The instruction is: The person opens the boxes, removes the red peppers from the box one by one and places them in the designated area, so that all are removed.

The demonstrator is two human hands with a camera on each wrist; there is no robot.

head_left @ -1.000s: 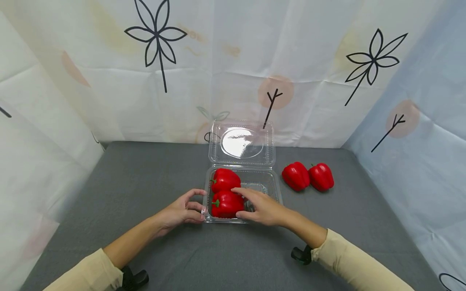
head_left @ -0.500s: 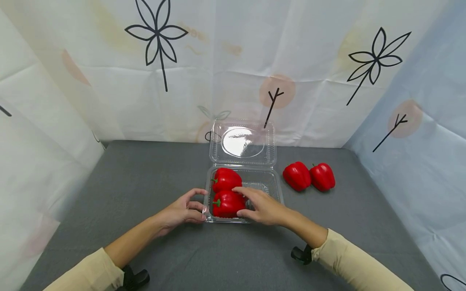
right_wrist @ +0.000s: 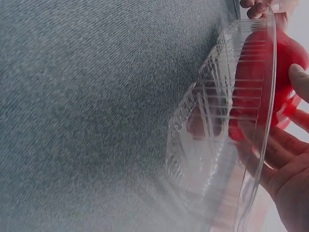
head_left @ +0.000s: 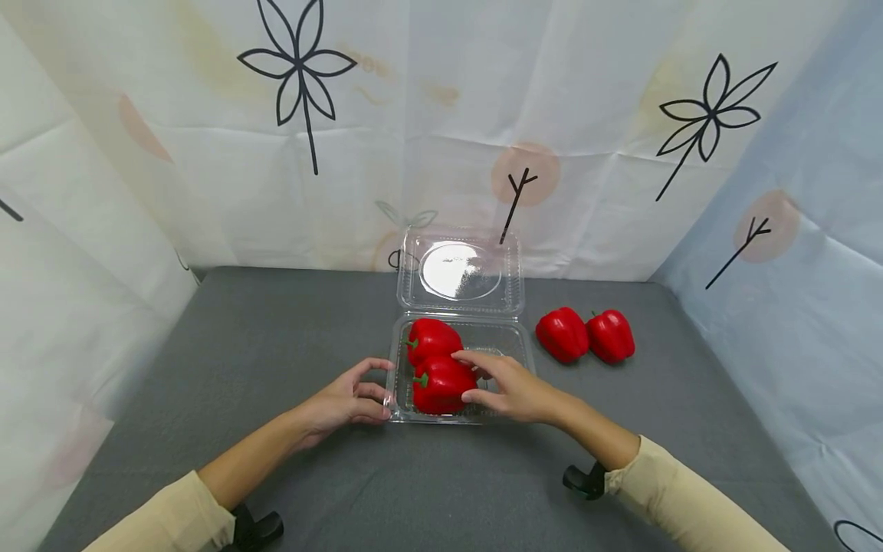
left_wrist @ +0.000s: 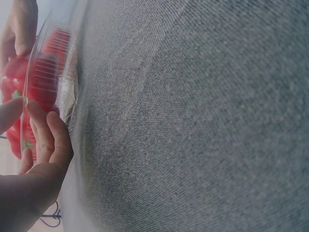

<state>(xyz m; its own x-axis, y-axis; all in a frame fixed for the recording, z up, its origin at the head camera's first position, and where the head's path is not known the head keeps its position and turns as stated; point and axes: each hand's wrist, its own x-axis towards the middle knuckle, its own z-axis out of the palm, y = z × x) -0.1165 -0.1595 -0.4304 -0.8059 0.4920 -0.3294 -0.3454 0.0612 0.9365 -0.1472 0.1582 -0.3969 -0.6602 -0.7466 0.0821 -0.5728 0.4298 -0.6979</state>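
Note:
Two red bell peppers lie in the left part of a clear plastic clamshell container (head_left: pixel 513 360), whose lid (head_left: pixel 458 295) stands open at the back. My right hand (head_left: pixel 513 389) grips the front bell pepper (head_left: pixel 441 387) from its right side, thumb in front and fingers behind. The rear bell pepper (head_left: pixel 431 337) touches it from behind. At the container's left wall, my left hand (head_left: pixel 348 399) pinches the rim; in the left wrist view its thumb (left_wrist: pixel 9 113) and fingers (left_wrist: pixel 46 135) lie on either side of the clear edge. The right wrist view shows the right thumb (right_wrist: pixel 300 79) against red skin.
Two more red bell peppers, a left one (head_left: pixel 562 335) and a right one (head_left: pixel 610 336), lie side by side on the grey tabletop (head_left: pixel 290 322) right of the container. A patterned white cloth (head_left: pixel 441 115) hangs behind the table and along both sides.
My right hand has shifted slightly right, and the front bell pepper has moved right with it. The rear bell pepper has also edged right. My left hand has stayed at the rim.

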